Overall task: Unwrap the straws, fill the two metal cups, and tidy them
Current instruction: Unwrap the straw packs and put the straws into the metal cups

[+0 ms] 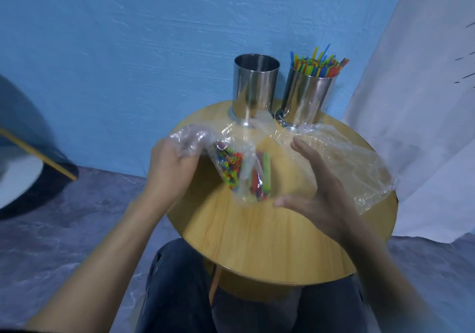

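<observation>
At the far left, on the floor, a dark round object [23, 168] with a pale face and a yellow edge is lying blurred against the blue wall [128, 49]. Next to the right, your left hand [174, 163] is working above the near left part of the round wooden surface [257, 242]. Its grip is closing round the crumpled open end of a clear plastic wrapper [191, 139], with the fingers curling into the film. Below that grip the wrapper is hanging tilted over the surface and is carrying the wrapped straws [239, 175], a bundle of red, green, blue and yellow. Behind it, at the far edge of the surface, an empty metal cup [255, 85] is standing upright. Just beside it on the right, a second metal cup [308, 93] is holding loose straws [318, 63] that are sticking up past its rim. Nearer you, your right hand [316, 191] is spreading wide with straight fingers, its grip holding nothing. Its thumb is reaching toward the bottom of the wrapper, and you cannot tell whether it is touching. Further right, an empty plastic sheet [354, 157] is lying crumpled on the surface, running out to the right rim. Beyond the rim, a white cloth [424, 101] is hanging.
</observation>
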A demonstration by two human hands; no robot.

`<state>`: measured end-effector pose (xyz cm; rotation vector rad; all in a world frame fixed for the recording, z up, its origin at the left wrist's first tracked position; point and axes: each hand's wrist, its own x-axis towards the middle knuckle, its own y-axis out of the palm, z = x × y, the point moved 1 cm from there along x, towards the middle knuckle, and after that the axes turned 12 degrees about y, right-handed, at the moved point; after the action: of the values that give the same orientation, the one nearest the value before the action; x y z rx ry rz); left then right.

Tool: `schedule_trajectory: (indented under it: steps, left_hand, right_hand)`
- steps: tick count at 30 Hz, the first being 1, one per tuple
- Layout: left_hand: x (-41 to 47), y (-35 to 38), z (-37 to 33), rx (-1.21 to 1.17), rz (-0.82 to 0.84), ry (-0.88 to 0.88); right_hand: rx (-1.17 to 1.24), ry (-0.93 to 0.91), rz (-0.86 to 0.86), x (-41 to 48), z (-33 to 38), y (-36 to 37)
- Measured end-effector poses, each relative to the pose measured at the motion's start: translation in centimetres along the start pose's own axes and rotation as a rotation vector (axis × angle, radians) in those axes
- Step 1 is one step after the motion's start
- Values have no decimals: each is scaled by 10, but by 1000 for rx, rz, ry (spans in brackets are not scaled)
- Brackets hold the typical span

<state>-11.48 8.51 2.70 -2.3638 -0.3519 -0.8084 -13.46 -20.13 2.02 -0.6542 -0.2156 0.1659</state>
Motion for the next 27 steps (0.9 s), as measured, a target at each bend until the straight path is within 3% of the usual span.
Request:
schedule_trajectory:
  steps: [3,5,9,11,15,22,27]
  left_hand:
    - [16,-8,-8,21,-24,-19]
    - [22,-10,-16,31,-12,-32]
    - [32,-7,-38,57,139,-37]
    - [39,-6,-45,-79,174,-38]
    - [49,1,-45,-394,34,-100]
    - [6,39,-47,-496,-168,-160]
    - [-50,59,-33,-520,110,-134]
  right_hand:
    - [-103,95,186,-5,-2,9]
    - [-214,151,216,-3,-1,22]
    - [-122,179,42,13,4,43]
    - [-6,272,-15,22,9,45]
    - [362,284,-58,34,22,35]
    - [491,344,86,31,9,42]
    - [415,273,-16,21,1,53]
